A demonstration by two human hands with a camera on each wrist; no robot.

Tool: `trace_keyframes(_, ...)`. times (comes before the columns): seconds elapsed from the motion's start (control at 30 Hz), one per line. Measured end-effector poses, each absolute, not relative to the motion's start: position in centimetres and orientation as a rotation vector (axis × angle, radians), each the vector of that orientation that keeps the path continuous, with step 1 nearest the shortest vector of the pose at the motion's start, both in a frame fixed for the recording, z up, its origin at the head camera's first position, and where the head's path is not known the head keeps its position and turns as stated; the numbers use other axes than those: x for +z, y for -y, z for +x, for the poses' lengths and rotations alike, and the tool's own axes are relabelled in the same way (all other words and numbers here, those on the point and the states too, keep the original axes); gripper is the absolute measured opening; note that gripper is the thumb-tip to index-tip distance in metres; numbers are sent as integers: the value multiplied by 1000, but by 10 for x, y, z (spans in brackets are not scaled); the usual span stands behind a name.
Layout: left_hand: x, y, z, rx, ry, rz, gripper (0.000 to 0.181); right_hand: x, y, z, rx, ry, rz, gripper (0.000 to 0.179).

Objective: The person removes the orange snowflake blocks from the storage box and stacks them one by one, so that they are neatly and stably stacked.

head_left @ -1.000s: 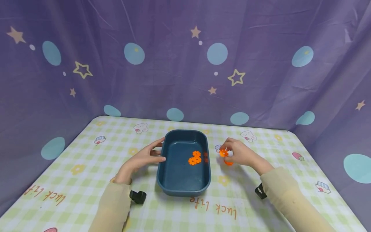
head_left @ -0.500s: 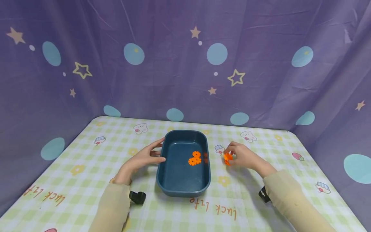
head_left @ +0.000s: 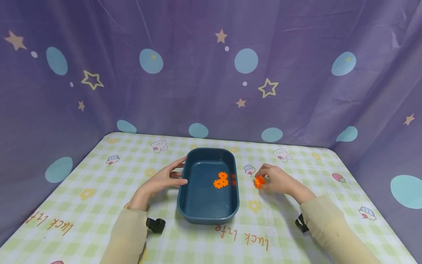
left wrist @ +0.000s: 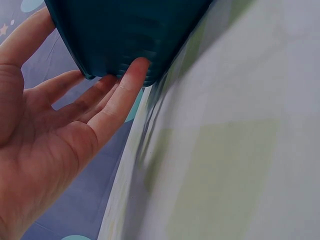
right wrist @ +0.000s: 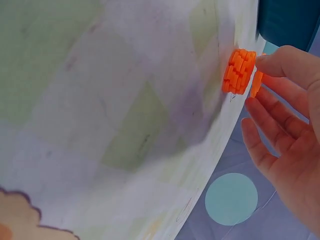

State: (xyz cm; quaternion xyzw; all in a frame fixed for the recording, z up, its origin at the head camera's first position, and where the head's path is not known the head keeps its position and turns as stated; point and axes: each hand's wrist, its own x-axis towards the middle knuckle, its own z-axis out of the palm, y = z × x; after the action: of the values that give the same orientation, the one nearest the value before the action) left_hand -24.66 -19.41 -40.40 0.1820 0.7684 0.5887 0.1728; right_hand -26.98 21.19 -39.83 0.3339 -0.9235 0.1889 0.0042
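In the head view my left hand (head_left: 165,179) touches the left side of a dark teal rectangular tub (head_left: 201,205), thumb tip at its rim. The left wrist view shows spread fingers (left wrist: 117,100) lying against the tub's outer wall (left wrist: 115,35). Three orange notched discs (head_left: 221,182), shaped like flowers, lie inside the tub. To its right, my right hand (head_left: 277,179) pinches an orange notched disc (right wrist: 257,84) low over the table. Touching or close to the thumb is a thick stack of such discs (right wrist: 239,71); how they join is partly hidden.
A green-and-white checked cloth (head_left: 277,234) with printed pictures covers the table. Behind it hangs a purple curtain (head_left: 197,91) with stars and dots. Black wrist cameras (head_left: 155,225) sit under both sleeves.
My right hand has moved slightly right and lower, bringing the orange discs, earlier seen apart, close together near the table. The left hand and tub stay in place.
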Motion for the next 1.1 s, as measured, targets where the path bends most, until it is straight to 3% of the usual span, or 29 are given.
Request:
trace_keyframes(0.67,-403,194,-245,1678,-2167,503,81,-389,-209,-268,571,2874,1077,26)
trace_keyframes(1.1,-404,194,-245,1682,-2154,522,82,-363,-165,-273,570,2830,1118,25)
